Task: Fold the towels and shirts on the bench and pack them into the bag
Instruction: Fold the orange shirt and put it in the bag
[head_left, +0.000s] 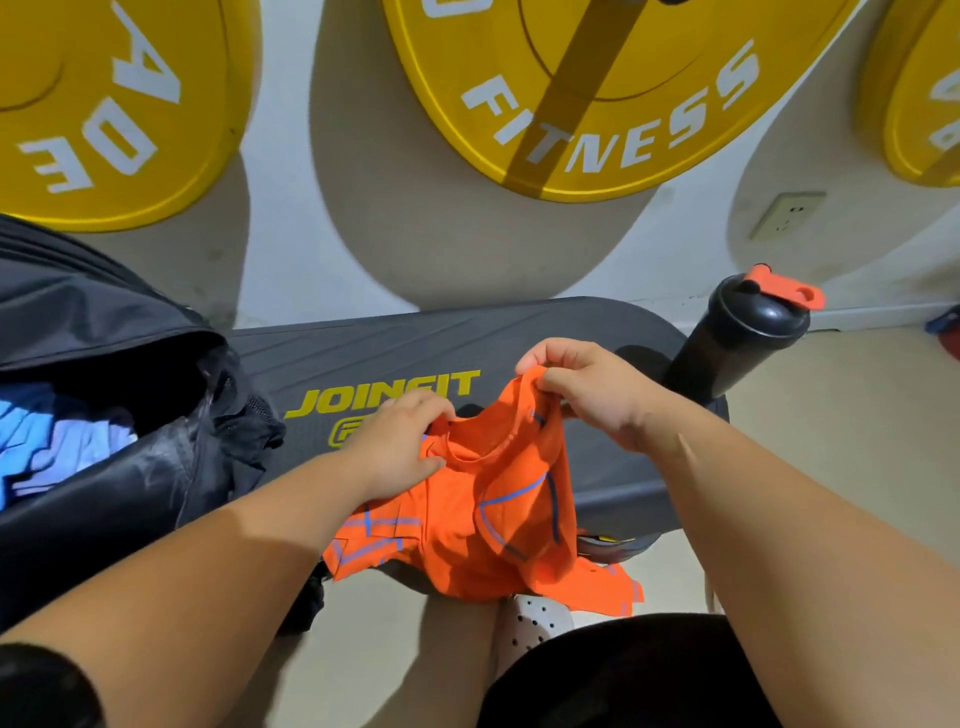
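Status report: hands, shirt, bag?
Left hand, right hand pinch orange shirt at neckline. Unfolded, draped over bench edge. Bag open at left, blue cloth inside. Bottle far right, clear.

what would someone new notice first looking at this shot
The bright orange shirt grabs the eye first, bunched over the near edge of the black bench, with the left hand gripping its neckline and the right hand pinching a raised edge. Next come the big yellow weight plates on the wall above. An open black bag sits at the left with blue fabric inside.
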